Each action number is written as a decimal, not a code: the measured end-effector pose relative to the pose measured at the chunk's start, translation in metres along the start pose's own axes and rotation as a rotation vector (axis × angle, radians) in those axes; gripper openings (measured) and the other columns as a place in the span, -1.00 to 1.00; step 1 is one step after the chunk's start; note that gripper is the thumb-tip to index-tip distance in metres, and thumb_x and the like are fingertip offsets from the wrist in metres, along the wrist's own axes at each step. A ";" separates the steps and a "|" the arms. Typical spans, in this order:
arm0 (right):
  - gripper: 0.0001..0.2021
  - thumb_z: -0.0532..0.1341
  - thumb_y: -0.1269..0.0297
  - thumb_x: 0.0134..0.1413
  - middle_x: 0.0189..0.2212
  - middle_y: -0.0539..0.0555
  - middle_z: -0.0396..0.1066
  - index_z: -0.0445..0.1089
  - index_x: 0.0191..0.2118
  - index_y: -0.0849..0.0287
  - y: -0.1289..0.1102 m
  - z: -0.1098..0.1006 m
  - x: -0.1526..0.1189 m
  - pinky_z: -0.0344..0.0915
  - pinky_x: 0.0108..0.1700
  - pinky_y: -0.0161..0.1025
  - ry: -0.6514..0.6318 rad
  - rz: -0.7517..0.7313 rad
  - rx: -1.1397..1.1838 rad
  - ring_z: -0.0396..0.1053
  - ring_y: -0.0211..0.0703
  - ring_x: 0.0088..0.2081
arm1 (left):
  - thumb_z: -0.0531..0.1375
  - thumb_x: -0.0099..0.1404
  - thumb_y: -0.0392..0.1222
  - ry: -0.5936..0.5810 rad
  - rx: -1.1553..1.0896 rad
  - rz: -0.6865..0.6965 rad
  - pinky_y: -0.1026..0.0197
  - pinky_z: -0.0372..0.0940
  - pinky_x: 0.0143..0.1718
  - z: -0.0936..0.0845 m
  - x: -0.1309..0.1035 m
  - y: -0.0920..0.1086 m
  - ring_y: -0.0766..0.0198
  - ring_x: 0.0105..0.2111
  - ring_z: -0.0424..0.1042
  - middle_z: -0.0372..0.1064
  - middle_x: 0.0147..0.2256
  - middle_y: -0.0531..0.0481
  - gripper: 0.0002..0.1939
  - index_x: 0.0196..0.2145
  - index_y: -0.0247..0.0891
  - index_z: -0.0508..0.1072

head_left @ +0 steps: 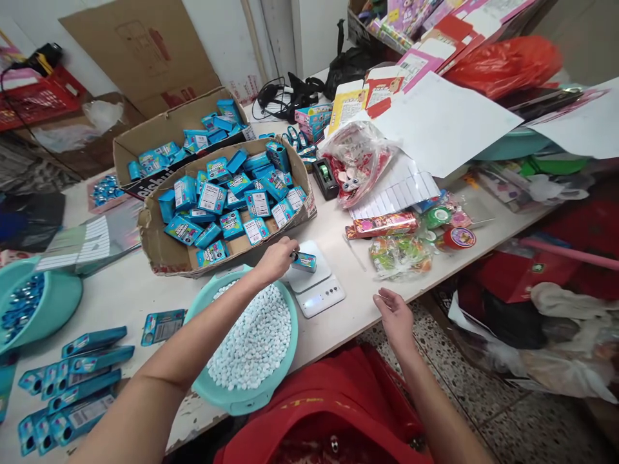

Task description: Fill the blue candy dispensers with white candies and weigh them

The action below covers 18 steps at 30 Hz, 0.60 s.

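My left hand (279, 259) reaches across the tub to the digital scale (319, 293). Its closed fingers are at the end of a small blue candy box (305, 261), which lies over the scale's white plate. Whether the box rests fully on the plate is hard to tell. Beneath my left forearm is a turquoise tub (286, 368) filled with small white candies (251, 341). My right hand (395, 316) hovers by the table's front edge, right of the scale, fingers loosely apart and holding nothing.
Behind the tub stands a cardboard box (162, 254) of blue candy boxes, with another cardboard box (126, 149) beyond. Several flat blue boxes (77, 380) lie at left near a second turquoise tub (65, 303). Bagged sweets (401, 254) and a tape dispenser (325, 180) are at right.
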State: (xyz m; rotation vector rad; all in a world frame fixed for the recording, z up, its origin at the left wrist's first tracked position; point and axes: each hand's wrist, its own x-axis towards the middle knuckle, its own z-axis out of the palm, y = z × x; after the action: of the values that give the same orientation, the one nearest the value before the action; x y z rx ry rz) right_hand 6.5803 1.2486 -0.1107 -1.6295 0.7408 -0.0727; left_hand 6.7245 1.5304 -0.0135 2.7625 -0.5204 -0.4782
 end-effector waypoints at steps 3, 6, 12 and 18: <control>-0.54 0.32 0.03 -0.24 -0.19 0.22 0.46 0.37 -0.21 0.22 -0.003 0.003 0.000 0.30 -0.06 -0.04 -0.012 -0.004 -0.016 0.41 -0.04 -0.19 | 0.08 0.12 -0.39 0.031 -0.061 -0.004 0.24 0.19 -0.31 -0.002 0.002 0.002 0.21 -0.28 0.36 0.37 -0.28 -0.05 -0.77 -0.28 -0.24 0.44; -0.53 0.33 0.01 -0.25 -0.19 0.22 0.46 0.38 -0.21 0.23 -0.006 0.006 -0.001 0.31 -0.09 -0.05 -0.015 -0.007 -0.027 0.41 -0.04 -0.20 | 0.07 0.09 -0.38 0.101 -0.269 -0.083 0.24 0.21 -0.33 -0.007 -0.001 0.000 0.25 -0.36 0.38 0.39 -0.43 -0.01 -0.85 -0.40 -0.26 0.42; -0.53 0.33 0.01 -0.27 -0.19 0.21 0.47 0.39 -0.22 0.22 -0.005 0.000 -0.007 0.31 -0.06 -0.04 -0.006 0.011 -0.037 0.40 -0.04 -0.19 | 0.15 0.09 -0.14 0.105 -0.836 -0.326 0.28 0.23 -0.52 -0.003 -0.065 -0.027 0.31 -0.57 0.36 0.36 -0.54 0.05 -0.82 -0.36 -0.28 0.36; -0.54 0.34 0.04 -0.29 -0.21 0.21 0.48 0.41 -0.24 0.23 -0.001 -0.005 -0.016 0.31 -0.05 -0.03 -0.017 0.035 -0.072 0.41 -0.03 -0.20 | 0.09 0.14 0.02 0.079 -0.753 -0.592 0.29 0.13 -0.56 0.033 -0.150 -0.057 0.38 -0.65 0.21 0.34 -0.57 0.05 -0.72 -0.52 -0.26 0.30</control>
State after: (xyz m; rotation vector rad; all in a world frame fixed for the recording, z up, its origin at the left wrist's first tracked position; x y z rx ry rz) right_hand 6.5662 1.2523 -0.1028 -1.6827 0.7656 -0.0075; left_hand 6.5971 1.6332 -0.0229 2.1294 0.4444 -0.5413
